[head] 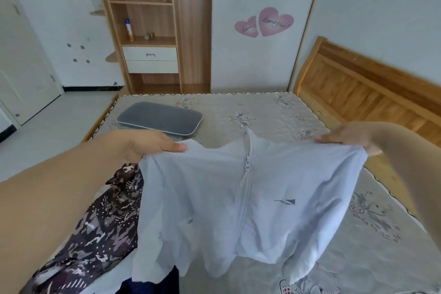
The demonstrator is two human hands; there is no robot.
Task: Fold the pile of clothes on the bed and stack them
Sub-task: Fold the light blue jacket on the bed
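A pale blue zip-up jacket (238, 203) hangs spread out in the air over the bed (262, 114), front side toward me, zipper down its middle. My left hand (145, 144) grips its left shoulder and my right hand (346, 137) grips its right shoulder. Under my left forearm lies a dark patterned garment (102, 227) in brown, black and white. A dark navy piece of clothing (152, 281) peeks out below the jacket's hem at the bottom edge.
A grey cushion (160, 117) lies on the far left part of the mattress. A wooden headboard (372, 88) stands at the right. Beyond the bed are a wooden shelf unit (152, 31) with bottles and a white door (21, 55).
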